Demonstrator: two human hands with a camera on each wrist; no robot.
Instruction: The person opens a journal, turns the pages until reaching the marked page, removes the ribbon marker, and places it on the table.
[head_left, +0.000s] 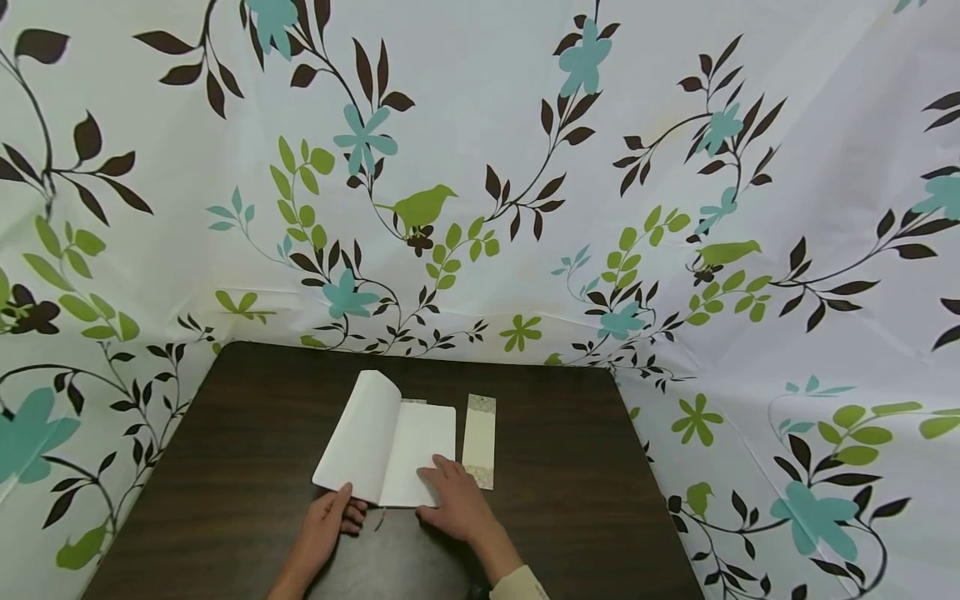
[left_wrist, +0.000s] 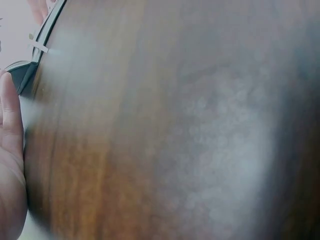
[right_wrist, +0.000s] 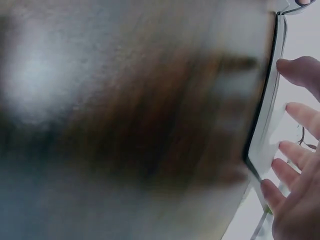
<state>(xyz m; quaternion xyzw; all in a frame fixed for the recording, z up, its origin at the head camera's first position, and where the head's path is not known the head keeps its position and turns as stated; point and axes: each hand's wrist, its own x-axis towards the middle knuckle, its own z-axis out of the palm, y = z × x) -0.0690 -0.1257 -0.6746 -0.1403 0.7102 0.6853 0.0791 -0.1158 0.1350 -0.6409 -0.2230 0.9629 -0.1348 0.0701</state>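
Observation:
An open notebook (head_left: pixel 423 450) with blank white pages lies on the table, its left side (head_left: pixel 360 442) lifted and curving. My left hand (head_left: pixel 322 525) pinches the lower left corner, thumb on top and the other fingers below the edge. Across the lower right page rests my right hand (head_left: pixel 461 508), its fingers spread and fairly straight. A thin ribbon (head_left: pixel 379 521) hangs from the bottom of the spine. In the left wrist view, the notebook's dark cover (left_wrist: pixel 22 77) shows beside the left thumb. The right wrist view has the right fingers (right_wrist: pixel 300 117) over the white page.
Right of the notebook lies a cream paper strip (head_left: pixel 479 442) with patterned ends. A small patterned edge (head_left: pixel 414 402) peeks out behind the notebook's top. The dark wood table (head_left: pixel 555 467) ends at a white curtain (head_left: pixel 480 275) printed with leaves and birds.

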